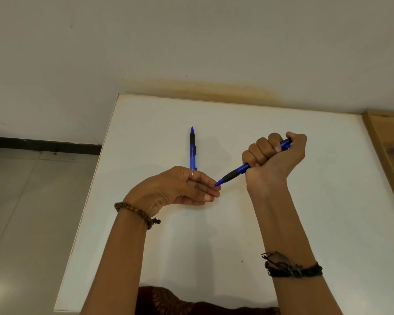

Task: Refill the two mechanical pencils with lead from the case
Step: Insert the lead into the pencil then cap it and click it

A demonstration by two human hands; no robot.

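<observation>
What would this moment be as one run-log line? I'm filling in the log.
right hand: grips pencil | left hand: fingers at its tip | second pencil: on table | lead case: not seen

We logged bare forearms: brown beaded bracelet [137,212] and silver ring [192,173] (left); black knotted cord bands [291,267] (right).

white table [305,201] | on it: one blue mechanical pencil [193,151], lying flat, tip away

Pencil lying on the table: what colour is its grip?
Black, on a blue pencil; head view.
</observation>
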